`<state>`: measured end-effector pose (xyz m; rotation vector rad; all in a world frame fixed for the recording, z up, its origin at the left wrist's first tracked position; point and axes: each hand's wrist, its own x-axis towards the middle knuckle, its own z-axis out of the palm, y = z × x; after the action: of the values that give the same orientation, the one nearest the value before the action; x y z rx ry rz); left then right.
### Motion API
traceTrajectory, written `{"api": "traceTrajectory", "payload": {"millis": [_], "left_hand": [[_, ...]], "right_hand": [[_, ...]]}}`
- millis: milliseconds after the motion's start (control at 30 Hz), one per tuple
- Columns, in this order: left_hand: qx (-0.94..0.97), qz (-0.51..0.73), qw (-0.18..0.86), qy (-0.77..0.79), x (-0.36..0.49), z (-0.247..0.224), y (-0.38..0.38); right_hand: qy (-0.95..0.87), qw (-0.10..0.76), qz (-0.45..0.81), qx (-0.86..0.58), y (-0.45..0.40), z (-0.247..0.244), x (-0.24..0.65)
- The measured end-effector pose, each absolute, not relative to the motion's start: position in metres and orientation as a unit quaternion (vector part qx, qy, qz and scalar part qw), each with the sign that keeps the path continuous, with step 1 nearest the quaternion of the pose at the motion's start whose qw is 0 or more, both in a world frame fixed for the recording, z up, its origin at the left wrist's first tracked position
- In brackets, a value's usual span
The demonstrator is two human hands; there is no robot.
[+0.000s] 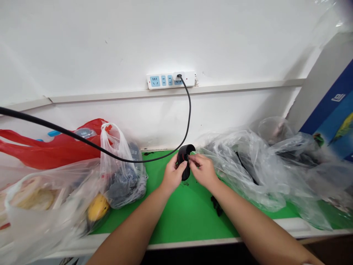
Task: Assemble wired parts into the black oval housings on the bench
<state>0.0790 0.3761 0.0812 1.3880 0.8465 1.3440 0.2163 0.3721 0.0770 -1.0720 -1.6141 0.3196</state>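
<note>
My left hand (173, 171) is closed around the left side of a black oblong object (185, 173) with rounded ends and a thin red mark. I cannot make out its exact kind. From the right, my right hand (203, 168) works at the object's face, thumb and fingers pinched together. Whatever those fingers hold is hidden or too small to name. Both hands are held over the green table top (190, 224). A few dark crumbs lie under the object, and small black pieces (217, 206) sit beneath my right forearm.
A white power strip (162, 81) is on the wall; its black cable (189, 110) loops down behind the hands and off left. Red (55, 151) and clear plastic bags (121, 184) crowd the left. More clear bags (248, 169) and a blue-and-white box (328, 99) stand right.
</note>
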Motion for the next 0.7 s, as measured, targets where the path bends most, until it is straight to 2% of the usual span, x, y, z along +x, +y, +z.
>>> {"api": "traceTrajectory", "payload": {"millis": [100, 200, 467, 700], "left_hand": [[0.554, 0.568, 0.504, 0.341, 0.0782, 0.0793, 0.3772], [0.531, 0.587, 0.518, 0.325, 0.0783, 0.0773, 0.3779], [0.486, 0.62, 0.537, 0.302, 0.0786, 0.0774, 0.3783], [0.512, 0.602, 0.538, 0.294, 0.0769, 0.0836, 0.3768]], "right_hand": [[-0.648, 0.583, 0.233, -0.432, 0.3734, 0.0772, 0.2148], [-0.633, 0.604, 0.27, -0.402, 0.3726, 0.0766, 0.2125], [-0.674, 0.6, 0.187, -0.389, 0.3669, 0.0756, 0.21], [-0.696, 0.583, 0.13, -0.398, 0.3656, 0.0747, 0.2108]]}}
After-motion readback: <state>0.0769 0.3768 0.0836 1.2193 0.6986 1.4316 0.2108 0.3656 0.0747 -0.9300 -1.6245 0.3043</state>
